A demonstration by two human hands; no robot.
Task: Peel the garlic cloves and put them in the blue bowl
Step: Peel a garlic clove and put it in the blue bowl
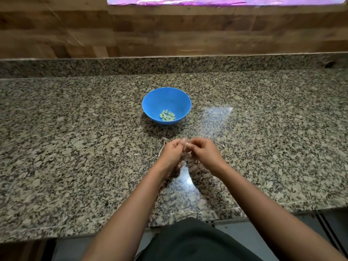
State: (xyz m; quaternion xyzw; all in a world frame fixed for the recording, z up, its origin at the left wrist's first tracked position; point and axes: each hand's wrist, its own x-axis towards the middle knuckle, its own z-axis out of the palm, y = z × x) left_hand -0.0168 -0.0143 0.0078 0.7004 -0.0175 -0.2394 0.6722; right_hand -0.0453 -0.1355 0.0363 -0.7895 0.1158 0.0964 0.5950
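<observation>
A blue bowl (150,102) stands on the granite counter, with several peeled garlic cloves (167,115) lying at its bottom. Nearer to me, my left hand (172,151) and my right hand (202,150) meet fingertip to fingertip just above the counter. Between them they pinch a small pale garlic clove (188,146), mostly hidden by the fingers. The hands are well in front of the bowl, apart from it.
Thin scraps of garlic skin (162,148) lie on the counter (75,147) just left of my left hand. A raised granite ledge (169,65) and a wooden wall run behind the bowl. The counter's front edge is close to my body.
</observation>
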